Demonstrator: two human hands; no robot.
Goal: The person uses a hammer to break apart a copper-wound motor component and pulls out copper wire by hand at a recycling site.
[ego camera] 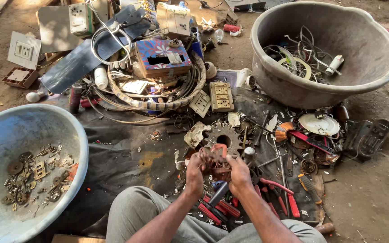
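Observation:
Both my hands grip a small reddish bundle of copper wire [216,161] over the dark mat. My left hand [195,173] holds its left side, and my right hand [239,173] holds its right side with fingers curled around the strands. Just beyond the bundle lies a rusty toothed gear [230,135]. Red-handled pliers [281,194] lie to the right of my right wrist. More red-handled tools [217,208] sit below my hands, by my knees.
A blue basin [68,130] at left holds several small metal scraps. A big grey tub [374,76] at top right holds wires. Switch plates [221,96], coiled cable [156,104], a patterned box [163,56] and scrap parts [318,125] crowd the ground ahead.

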